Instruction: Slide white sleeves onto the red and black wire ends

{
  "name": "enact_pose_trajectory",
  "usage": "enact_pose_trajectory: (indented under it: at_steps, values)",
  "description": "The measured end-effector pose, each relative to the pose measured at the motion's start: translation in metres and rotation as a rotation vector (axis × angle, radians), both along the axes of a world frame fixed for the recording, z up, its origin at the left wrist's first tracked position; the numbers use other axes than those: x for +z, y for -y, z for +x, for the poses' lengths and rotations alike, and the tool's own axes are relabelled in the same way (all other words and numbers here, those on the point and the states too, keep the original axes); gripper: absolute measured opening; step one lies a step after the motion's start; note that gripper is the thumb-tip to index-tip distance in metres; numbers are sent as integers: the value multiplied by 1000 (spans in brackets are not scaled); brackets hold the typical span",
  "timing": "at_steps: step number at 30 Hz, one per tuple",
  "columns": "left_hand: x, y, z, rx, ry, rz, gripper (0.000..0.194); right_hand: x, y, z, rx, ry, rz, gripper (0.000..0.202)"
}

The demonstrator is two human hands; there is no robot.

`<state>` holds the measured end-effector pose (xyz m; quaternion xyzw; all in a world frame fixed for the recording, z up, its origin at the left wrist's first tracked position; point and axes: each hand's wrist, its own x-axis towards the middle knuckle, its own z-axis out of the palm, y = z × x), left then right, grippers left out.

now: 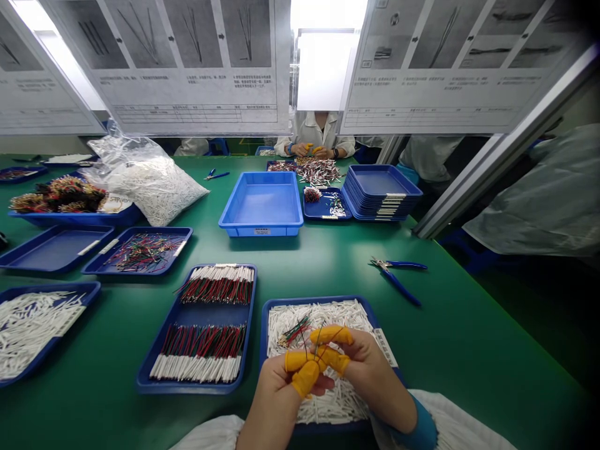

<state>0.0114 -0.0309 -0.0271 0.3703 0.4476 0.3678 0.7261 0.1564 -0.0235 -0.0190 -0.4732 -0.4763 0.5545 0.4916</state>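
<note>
My left hand [300, 378] and my right hand [349, 356], with yellow finger cots on thumbs and fingers, meet above a blue tray [265, 340] of short white sleeves [337, 409]. Both pinch a few thin wires [317, 340], whose dark ends stick up between the fingertips. The wires' lower parts are hidden by my fingers. A small bunch of red, green and black wires [296, 331] lies on the sleeves just behind my hands. Left of them, a blue tray [213, 314] holds two rows of red and black wires [206, 340] with white sleeved ends.
Blue-handled cutters [396, 275] lie at right. Behind stand a large blue bin [261, 231], stacked trays [382, 187] and a small parts tray [327, 212]. At left are a wire tray [140, 250], a sleeve tray [42, 325] and a plastic bag [145, 178]. A co-worker [316, 134] sits opposite.
</note>
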Motion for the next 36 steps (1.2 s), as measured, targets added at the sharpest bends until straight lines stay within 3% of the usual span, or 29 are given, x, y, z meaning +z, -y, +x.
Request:
enact_pose_trajectory:
  at_steps: [5,10,19,23,28,32,36]
  values:
    - [5,-2,1,-10,-31,8,20,5,-1,3,102,93,49,13]
    - [8,-3,0,-50,-58,63,14,2,-1,3,179,-135,-67,12]
    - [-1,-1,1,-43,82,-3,8,-1,1,-3,-29,-316,-176,16]
    - [0,-1,0,-49,75,-48,12,-3,3,-3,-53,-239,-129,16]
    - [3,-3,0,-48,-67,99,10,1,2,0,38,27,12,11]
    - [4,-3,-1,-70,-67,140,7,0,1,1,84,35,42,10]
    - [3,-3,-2,-79,-79,142,9,-4,1,2,34,-78,2,8]
